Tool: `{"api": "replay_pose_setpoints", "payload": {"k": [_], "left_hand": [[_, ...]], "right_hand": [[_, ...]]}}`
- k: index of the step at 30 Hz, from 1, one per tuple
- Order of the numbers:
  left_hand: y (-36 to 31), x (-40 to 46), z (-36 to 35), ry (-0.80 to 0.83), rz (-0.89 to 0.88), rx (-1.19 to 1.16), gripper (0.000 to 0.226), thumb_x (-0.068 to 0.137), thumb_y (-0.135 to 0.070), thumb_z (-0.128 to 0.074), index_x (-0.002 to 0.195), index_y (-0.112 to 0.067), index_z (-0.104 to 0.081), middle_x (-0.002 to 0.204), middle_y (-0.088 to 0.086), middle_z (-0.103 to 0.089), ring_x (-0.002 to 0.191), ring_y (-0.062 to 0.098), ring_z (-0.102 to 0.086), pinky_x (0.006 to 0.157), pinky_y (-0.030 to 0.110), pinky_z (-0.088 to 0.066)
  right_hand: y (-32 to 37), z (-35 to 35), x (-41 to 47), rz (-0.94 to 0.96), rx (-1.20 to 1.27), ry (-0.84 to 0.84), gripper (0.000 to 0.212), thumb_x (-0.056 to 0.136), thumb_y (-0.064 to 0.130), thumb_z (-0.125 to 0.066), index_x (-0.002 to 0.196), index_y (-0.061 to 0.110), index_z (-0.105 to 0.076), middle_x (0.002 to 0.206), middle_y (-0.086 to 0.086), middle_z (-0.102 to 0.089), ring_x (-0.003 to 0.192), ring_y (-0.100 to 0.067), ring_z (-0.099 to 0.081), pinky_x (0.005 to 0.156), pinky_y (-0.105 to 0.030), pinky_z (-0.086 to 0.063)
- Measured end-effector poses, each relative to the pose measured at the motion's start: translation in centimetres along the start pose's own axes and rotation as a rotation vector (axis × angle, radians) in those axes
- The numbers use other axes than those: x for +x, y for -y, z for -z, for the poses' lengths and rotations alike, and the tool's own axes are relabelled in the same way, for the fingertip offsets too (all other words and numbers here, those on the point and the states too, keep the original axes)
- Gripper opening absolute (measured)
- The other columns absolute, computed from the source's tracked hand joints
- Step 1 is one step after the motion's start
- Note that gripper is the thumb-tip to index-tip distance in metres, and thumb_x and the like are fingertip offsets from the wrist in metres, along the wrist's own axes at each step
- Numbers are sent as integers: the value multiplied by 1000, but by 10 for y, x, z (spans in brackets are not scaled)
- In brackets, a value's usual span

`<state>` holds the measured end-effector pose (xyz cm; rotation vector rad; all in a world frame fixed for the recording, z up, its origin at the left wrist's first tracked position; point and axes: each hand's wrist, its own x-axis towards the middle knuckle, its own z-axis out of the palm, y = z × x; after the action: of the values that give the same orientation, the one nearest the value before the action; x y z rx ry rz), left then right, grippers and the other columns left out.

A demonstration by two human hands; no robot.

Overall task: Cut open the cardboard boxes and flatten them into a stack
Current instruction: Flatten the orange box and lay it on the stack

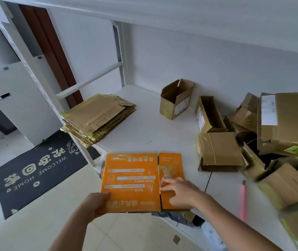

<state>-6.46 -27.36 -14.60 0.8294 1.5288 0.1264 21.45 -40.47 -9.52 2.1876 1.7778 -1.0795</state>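
**Orange carton, flattened, held at shelf edge**

Left hand point(97, 203): nearest the camera; grips the near left corner of the flattened orange box point(132, 182), thumb on top, fingers curled beneath; right hand point(179, 193): fingers spread and fairly straight, pressing down on the box's narrower right panel, holding nothing.

Flattened orange box: printed face up (white lettering, upside-down to the camera); lies at the near edge of the white shelf point(144, 127), its near left part overhanging the floor.

Stack of flattened brown cardboard point(99, 116): beyond the orange box and to its left, on the shelf's left end, one corner jutting past the edge; yellowish tape along its borders.

Open brown box point(176, 98): upright, flaps raised, well beyond the orange box near the back wall; long open box point(209, 115): just right of that one, white label on its side.

Taped brown box point(218, 151): right of the orange box, near it but apart.

Heap of brown boxes point(282, 134): farther right of the orange box, tumbled together.

Pink knife point(243, 200): right of the orange box, beside the right forearm, lying on the shelf.

Dark doormat point(36, 171): left of the orange box, on the floor below; reads WELCOME HOME.
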Motion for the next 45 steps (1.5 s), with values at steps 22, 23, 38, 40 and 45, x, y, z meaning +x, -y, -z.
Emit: {"api": "replay_pose_setpoints", "payload": {"k": [22, 23, 38, 40, 45], "left_hand": [[-32, 11, -27, -67, -18, -95, 32, 98, -32, -60, 119, -8, -60, 101, 14, -73, 87, 35, -72, 85, 54, -57], [-36, 10, -25, -47, -54, -93, 28, 98, -28, -61, 119, -10, -59, 100, 13, -74, 86, 33, -73, 82, 53, -58], [-74, -46, -12, -167, -238, -440, 16, 100, -18, -56, 112, -9, -61, 99, 17, -74, 88, 38, -72, 81, 59, -56], [-84, -52, -5, -207, -242, -543, 13, 100, -17, -57, 109, -10, -60, 99, 16, -72, 89, 39, -69, 83, 58, -54], [-100, -53, 9, -203, -229, -738, 15, 98, -16, -60, 111, -10, -59, 104, 16, -71, 94, 39, -68, 87, 61, -51]], "right_hand": [[-13, -41, 68, -27, -163, -19, 89, 64, 84, 9, 136, 44, 42, 136, 9, 60, 129, -25, 53, 112, -54, 26], [-14, -42, 69, -31, -158, -42, 84, 68, 83, 7, 135, 46, 43, 137, 10, 60, 130, -25, 53, 113, -54, 25], [10, -17, 47, -106, 216, -610, 78, 76, 80, 17, 149, 54, 4, 160, 3, 28, 148, -27, 23, 118, -57, 1], [26, -3, 51, -77, 346, -736, 61, 92, 72, -8, 149, 53, -11, 163, 0, 15, 150, -30, 12, 117, -62, -9], [74, 44, 69, 34, 745, -935, 62, 97, 38, -53, 150, 44, -23, 163, -3, 16, 150, -24, -4, 113, -47, -33]]}}
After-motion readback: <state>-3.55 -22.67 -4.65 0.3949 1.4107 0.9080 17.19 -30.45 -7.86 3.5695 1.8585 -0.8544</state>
